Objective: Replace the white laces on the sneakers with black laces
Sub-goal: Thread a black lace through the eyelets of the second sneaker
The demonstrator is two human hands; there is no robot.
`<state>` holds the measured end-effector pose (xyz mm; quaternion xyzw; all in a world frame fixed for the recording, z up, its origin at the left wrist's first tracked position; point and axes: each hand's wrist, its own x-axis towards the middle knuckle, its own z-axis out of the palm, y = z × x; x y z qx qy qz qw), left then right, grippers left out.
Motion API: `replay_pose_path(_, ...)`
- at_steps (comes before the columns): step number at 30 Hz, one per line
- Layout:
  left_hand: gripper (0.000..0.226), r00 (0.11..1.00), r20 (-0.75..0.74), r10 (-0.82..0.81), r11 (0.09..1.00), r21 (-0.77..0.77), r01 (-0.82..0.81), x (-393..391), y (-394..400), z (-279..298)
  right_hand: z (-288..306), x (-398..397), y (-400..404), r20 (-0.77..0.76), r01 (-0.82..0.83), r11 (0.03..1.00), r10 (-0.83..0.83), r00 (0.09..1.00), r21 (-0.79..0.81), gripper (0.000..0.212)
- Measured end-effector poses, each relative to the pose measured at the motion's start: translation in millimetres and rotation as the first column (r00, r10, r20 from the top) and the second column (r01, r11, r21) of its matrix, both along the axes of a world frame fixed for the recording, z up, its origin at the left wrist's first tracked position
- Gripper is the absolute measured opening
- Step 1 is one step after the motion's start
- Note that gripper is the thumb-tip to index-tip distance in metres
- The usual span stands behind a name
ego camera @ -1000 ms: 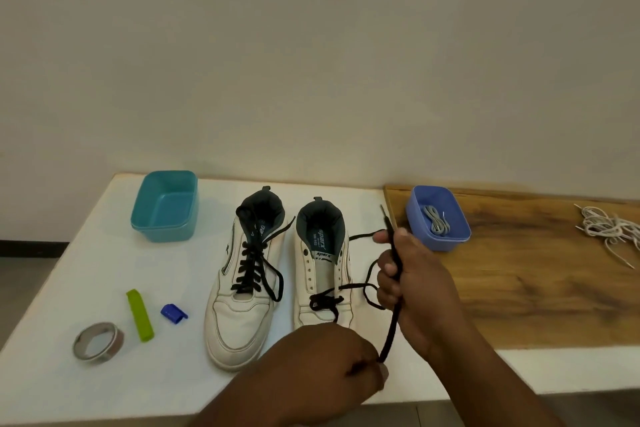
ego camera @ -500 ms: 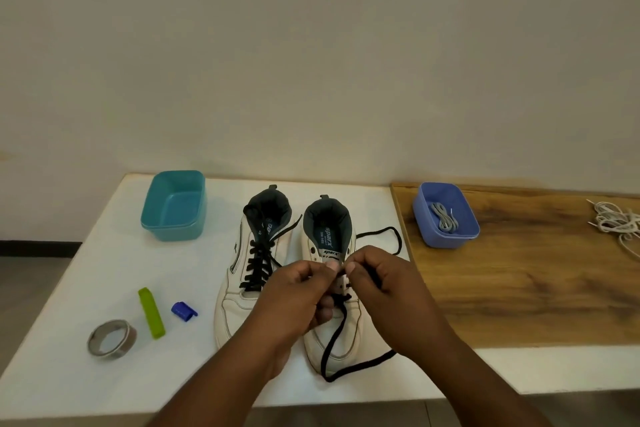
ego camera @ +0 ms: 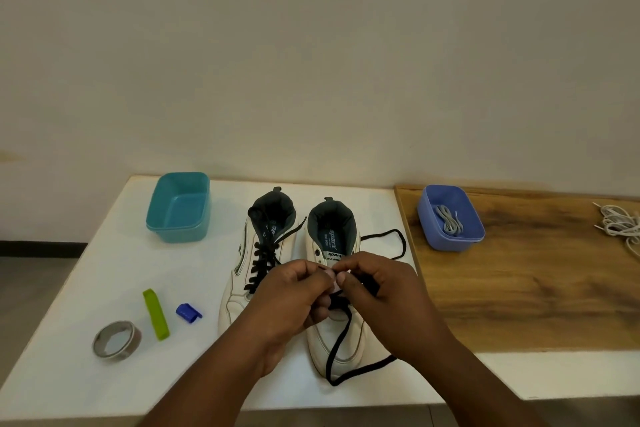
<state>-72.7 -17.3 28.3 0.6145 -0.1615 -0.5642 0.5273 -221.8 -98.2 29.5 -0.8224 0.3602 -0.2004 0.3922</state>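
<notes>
Plain pale wall behind, white table [ego camera: 104, 270] in front with a wooden board [ego camera: 536, 288] butted against its right side. Two white sneakers side by side, toes toward the camera: left sneaker [ego camera: 242, 291] already threaded with a black lace, right sneaker [ego camera: 341, 340] under both hands. Left hand [ego camera: 287, 298] and right hand [ego camera: 384, 291] meeting fingertip to fingertip over the eyelets, both with fingers curled and pinching the black lace [ego camera: 341, 340] at the tongue. One end of that lace trailing down the toe and looping off onto the table near the front edge; other end curling out on the table to the right of the collar. Teal tub [ego camera: 178, 210] at back left. Near the left front: roll of tape [ego camera: 116, 341], green clip [ego camera: 156, 314], small blue clip [ego camera: 188, 313], all apart from one another. On the board, blue tub [ego camera: 450, 218] holding a grey lace [ego camera: 449, 221]. Far right edge, tangle of white laces [ego camera: 620, 224] lying loose on the wood.
</notes>
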Motion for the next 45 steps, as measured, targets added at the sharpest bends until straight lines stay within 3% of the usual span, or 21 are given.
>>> replay_pose_path(9,0.038,0.981,0.188,-0.051,0.999,0.028,0.047,5.1,2.2,-5.8,-16.0,5.3,-2.6,0.010,-0.067,0.991,0.068,0.998,-0.117,0.011)
replay_pose_path(14,0.043,0.868,0.484,-0.111,0.994,0.032,0.109,10.3,0.7,-5.5,-20.3,9.1,-0.8,0.090,-0.054,0.998,0.057,0.994,-0.031,0.011)
replay_pose_path(23,0.050,0.829,0.539,-0.150,0.988,0.056,0.143,9.8,-1.8,-9.9,-19.1,10.0,1.8,0.099,-0.029,0.999,0.025,0.995,0.035,0.014)
replay_pose_path(26,0.045,0.867,0.498,-0.035,0.999,0.048,0.013,10.6,-2.4,-15.5,-23.8,4.9,-6.8,0.032,0.093,0.991,-0.090,0.995,-0.094,0.013)
replay_pose_path(28,0.030,0.831,0.555,-0.032,0.996,0.083,-0.017,14.9,-1.5,-21.5,-31.0,1.2,-12.7,-0.056,0.153,0.960,-0.170,0.984,-0.233,0.010)
replay_pose_path(31,0.013,0.756,0.643,-0.122,0.988,0.154,0.028,16.6,0.1,-27.5,-41.0,0.6,-13.0,-0.200,0.135,0.917,-0.222,0.954,-0.375,0.009)
replay_pose_path(39,0.005,0.790,0.592,-0.163,0.980,0.187,0.062,10.9,0.8,-36.2,-42.6,9.9,-7.8,-0.282,0.030,0.851,-0.207,0.937,-0.524,0.006)
replay_pose_path(42,0.013,0.785,0.591,-0.187,0.978,0.184,0.094,8.9,0.2,-38.4,-49.9,11.7,-6.2,-0.326,-0.017,0.859,-0.175,0.929,-0.511,0.008)
replay_pose_path(45,0.010,0.771,0.607,-0.195,0.979,0.170,0.114,8.0,0.1,-40.3,-52.2,10.3,-6.9,-0.288,0.064,0.937,-0.170,0.943,-0.343,0.006)
